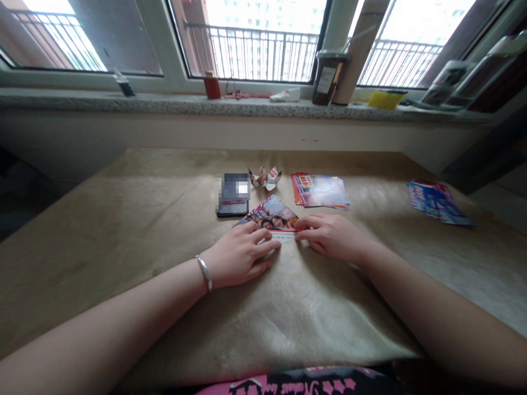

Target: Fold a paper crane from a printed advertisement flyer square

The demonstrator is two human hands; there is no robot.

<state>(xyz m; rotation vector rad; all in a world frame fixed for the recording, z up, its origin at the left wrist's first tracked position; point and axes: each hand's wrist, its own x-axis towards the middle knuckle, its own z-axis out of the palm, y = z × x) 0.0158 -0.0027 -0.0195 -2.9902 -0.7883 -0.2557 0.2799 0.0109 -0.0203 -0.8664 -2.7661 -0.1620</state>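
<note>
A colourful printed paper, folded into a triangle-like shape, lies on the beige table cover in front of me. My left hand, with a silver bracelet at the wrist, rests on its near left edge with fingers curled and pressing down. My right hand pinches the paper's near right edge with fingertips together. Both hands meet over the paper's white lower strip.
A dark phone lies just beyond the paper. A small folded paper figure sits behind it. A stack of flyers lies at centre right, more flyers at far right. The windowsill holds a red cup, jars and a yellow item.
</note>
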